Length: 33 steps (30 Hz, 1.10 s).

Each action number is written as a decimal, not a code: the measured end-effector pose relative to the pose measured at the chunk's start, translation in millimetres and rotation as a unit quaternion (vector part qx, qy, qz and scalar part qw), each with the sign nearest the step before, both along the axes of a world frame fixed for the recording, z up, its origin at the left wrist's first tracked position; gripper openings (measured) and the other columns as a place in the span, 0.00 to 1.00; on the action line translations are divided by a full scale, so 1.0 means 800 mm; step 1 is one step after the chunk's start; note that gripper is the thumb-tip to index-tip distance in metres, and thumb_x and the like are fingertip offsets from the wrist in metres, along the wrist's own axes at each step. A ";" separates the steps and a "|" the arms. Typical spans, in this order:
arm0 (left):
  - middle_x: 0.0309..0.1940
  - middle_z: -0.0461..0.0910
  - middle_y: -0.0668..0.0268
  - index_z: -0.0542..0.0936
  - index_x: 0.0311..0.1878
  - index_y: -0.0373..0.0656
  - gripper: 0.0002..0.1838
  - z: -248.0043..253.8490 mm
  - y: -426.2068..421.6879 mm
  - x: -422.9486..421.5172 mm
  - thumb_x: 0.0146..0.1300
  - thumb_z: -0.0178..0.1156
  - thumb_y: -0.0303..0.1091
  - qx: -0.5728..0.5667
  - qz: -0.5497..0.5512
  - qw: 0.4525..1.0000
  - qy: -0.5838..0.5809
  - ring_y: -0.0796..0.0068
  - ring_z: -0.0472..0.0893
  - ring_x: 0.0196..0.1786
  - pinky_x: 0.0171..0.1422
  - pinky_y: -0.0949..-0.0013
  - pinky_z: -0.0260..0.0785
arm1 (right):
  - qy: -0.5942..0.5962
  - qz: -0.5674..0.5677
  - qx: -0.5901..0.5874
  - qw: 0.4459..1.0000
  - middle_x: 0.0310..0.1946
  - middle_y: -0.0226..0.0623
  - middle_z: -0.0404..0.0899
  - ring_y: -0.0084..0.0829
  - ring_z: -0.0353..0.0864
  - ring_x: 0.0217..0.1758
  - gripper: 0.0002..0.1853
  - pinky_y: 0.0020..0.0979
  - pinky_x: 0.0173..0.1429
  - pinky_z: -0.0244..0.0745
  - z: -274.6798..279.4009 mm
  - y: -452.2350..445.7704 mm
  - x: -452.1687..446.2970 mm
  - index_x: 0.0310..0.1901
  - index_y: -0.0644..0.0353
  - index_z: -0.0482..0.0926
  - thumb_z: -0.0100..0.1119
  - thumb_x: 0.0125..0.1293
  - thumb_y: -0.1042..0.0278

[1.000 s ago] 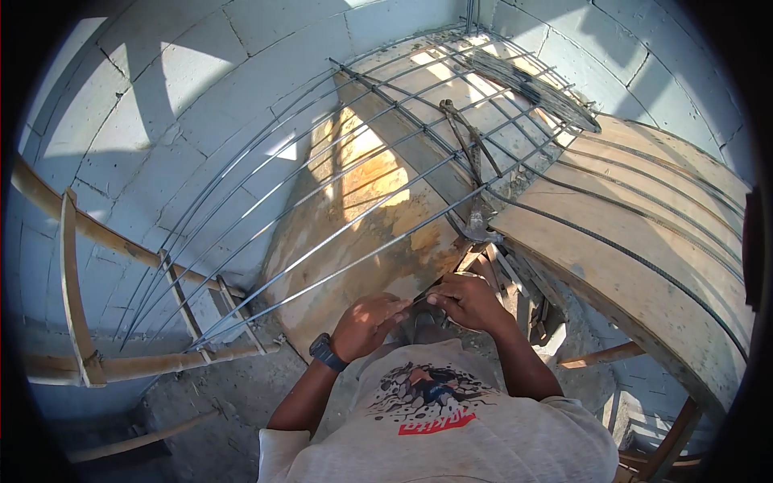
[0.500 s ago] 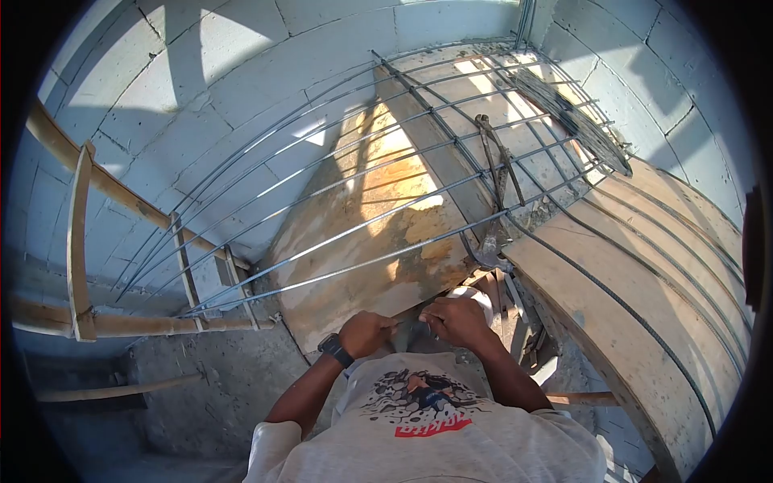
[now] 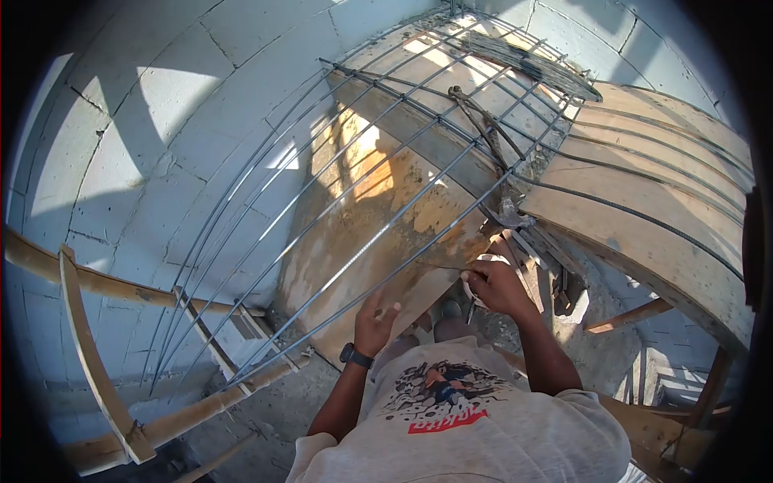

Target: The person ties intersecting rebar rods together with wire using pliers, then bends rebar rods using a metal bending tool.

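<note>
My left hand (image 3: 374, 324), below a dark watch, is open with its fingers apart over the lower edge of the stained wooden board (image 3: 322, 298), and it holds nothing. My right hand (image 3: 493, 285) is pinched on a thin wire (image 3: 441, 266) that sticks out to the left over the board. Long steel bars (image 3: 354, 255) run above the board and cross other bars in a grid further up. Past my right hand, a claw hammer (image 3: 506, 211) hangs at the grid's lower edge. Long-handled pincers (image 3: 485, 129) lie on the bars above it.
A bundle of wire (image 3: 531, 64) rests on the grid at the top. To the right, a plywood sheet (image 3: 612, 185) carries more bars. A wooden ladder (image 3: 88, 346) stands at the left, by the pale block wall (image 3: 177, 121). A white bucket (image 3: 515, 278) is behind my right hand.
My hands have moved apart. The left one has opened, and the wire at the right one now shows stretched out to the left. The camera view has shifted and turned.
</note>
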<state>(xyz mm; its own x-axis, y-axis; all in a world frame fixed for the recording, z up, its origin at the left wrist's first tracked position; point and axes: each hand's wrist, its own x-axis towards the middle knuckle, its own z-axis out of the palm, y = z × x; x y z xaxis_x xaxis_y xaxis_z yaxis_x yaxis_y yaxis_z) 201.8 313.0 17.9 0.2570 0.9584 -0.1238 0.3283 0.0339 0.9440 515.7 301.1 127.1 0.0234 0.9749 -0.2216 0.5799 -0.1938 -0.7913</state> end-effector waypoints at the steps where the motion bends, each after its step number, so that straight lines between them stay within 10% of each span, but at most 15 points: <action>1: 0.65 0.83 0.57 0.76 0.73 0.40 0.31 -0.019 0.003 -0.014 0.72 0.70 0.42 -0.079 0.014 0.996 -0.038 0.66 0.83 0.64 0.63 0.61 0.77 | 0.130 -0.044 -0.039 0.990 0.28 0.33 0.82 0.31 0.81 0.31 0.12 0.36 0.39 0.76 0.003 0.000 -0.006 0.47 0.59 0.88 0.60 0.78 0.61; 3: 0.58 0.85 0.65 0.81 0.67 0.42 0.24 -0.051 0.014 -0.042 0.74 0.68 0.43 -0.259 0.007 0.963 -0.070 0.77 0.83 0.57 0.56 0.68 0.76 | 0.243 -0.091 -0.060 0.964 0.25 0.21 0.73 0.12 0.71 0.32 0.12 0.24 0.36 0.69 0.028 -0.001 -0.018 0.51 0.61 0.85 0.55 0.83 0.64; 5: 0.55 0.86 0.67 0.83 0.64 0.44 0.21 -0.074 0.021 -0.059 0.74 0.67 0.42 -0.274 -0.045 0.961 0.002 0.80 0.83 0.54 0.54 0.70 0.75 | 0.121 -0.154 0.134 0.972 0.25 0.28 0.77 0.24 0.77 0.30 0.11 0.31 0.38 0.74 0.014 -0.008 -0.044 0.49 0.61 0.84 0.56 0.81 0.64; 11: 0.61 0.85 0.53 0.78 0.68 0.33 0.32 -0.054 0.040 -0.047 0.72 0.69 0.49 -0.091 -0.171 0.976 0.095 0.65 0.85 0.61 0.65 0.61 0.76 | -0.132 -0.218 -0.002 0.967 0.39 0.54 0.86 0.58 0.86 0.45 0.11 0.53 0.50 0.78 0.018 -0.051 -0.056 0.49 0.58 0.84 0.54 0.77 0.63; 15: 0.55 0.88 0.57 0.82 0.63 0.36 0.22 -0.048 0.057 -0.025 0.74 0.68 0.42 -0.129 -0.118 0.984 -0.019 0.69 0.86 0.57 0.61 0.66 0.76 | 0.066 -0.419 0.180 0.888 0.29 0.30 0.80 0.22 0.76 0.33 0.14 0.29 0.38 0.71 -0.007 -0.077 -0.040 0.46 0.65 0.83 0.58 0.80 0.61; 18: 0.55 0.88 0.56 0.83 0.63 0.36 0.22 -0.032 0.064 -0.021 0.74 0.68 0.41 -0.138 -0.138 0.981 -0.020 0.67 0.86 0.57 0.63 0.65 0.76 | 0.274 -0.489 0.232 0.795 0.28 0.23 0.74 0.13 0.66 0.29 0.14 0.21 0.33 0.60 0.010 -0.093 -0.043 0.43 0.59 0.81 0.58 0.81 0.56; 23: 0.58 0.86 0.52 0.80 0.65 0.34 0.27 -0.060 0.068 -0.035 0.72 0.69 0.44 -0.095 -0.185 0.978 0.021 0.62 0.85 0.60 0.66 0.61 0.75 | 0.256 -0.528 0.222 0.778 0.29 0.22 0.72 0.15 0.66 0.28 0.12 0.23 0.33 0.61 0.004 -0.081 -0.056 0.46 0.58 0.78 0.57 0.82 0.57; 30: 0.53 0.88 0.55 0.83 0.61 0.35 0.21 -0.084 0.051 -0.043 0.73 0.68 0.41 -0.095 -0.213 0.972 0.023 0.66 0.87 0.55 0.60 0.64 0.78 | 0.244 -0.415 0.063 0.874 0.28 0.17 0.74 0.11 0.70 0.33 0.11 0.24 0.37 0.67 -0.042 -0.091 -0.111 0.41 0.60 0.79 0.66 0.77 0.61; 31: 0.53 0.88 0.58 0.83 0.60 0.35 0.20 -0.080 0.048 -0.041 0.74 0.68 0.40 -0.105 -0.220 0.970 0.018 0.69 0.87 0.55 0.58 0.66 0.77 | 0.322 -0.400 0.054 0.856 0.30 0.24 0.79 0.22 0.76 0.33 0.09 0.31 0.40 0.72 -0.045 -0.091 -0.126 0.43 0.58 0.81 0.65 0.77 0.61; 33: 0.53 0.88 0.62 0.83 0.60 0.37 0.19 -0.071 0.038 -0.038 0.74 0.68 0.39 -0.156 -0.226 0.961 0.007 0.71 0.86 0.53 0.56 0.69 0.77 | 0.021 -0.281 0.061 0.958 0.35 0.40 0.85 0.44 0.86 0.37 0.11 0.43 0.44 0.77 -0.047 -0.105 -0.142 0.46 0.58 0.82 0.60 0.77 0.58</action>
<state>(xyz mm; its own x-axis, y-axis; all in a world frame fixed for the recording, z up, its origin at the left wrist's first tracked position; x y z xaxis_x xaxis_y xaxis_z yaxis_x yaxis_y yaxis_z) 171.1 343.3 -39.0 0.6353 0.6644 -0.3937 0.3883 0.1659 0.9065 401.8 217.1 89.9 0.5451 0.8298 -0.1199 0.3782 -0.3709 -0.8482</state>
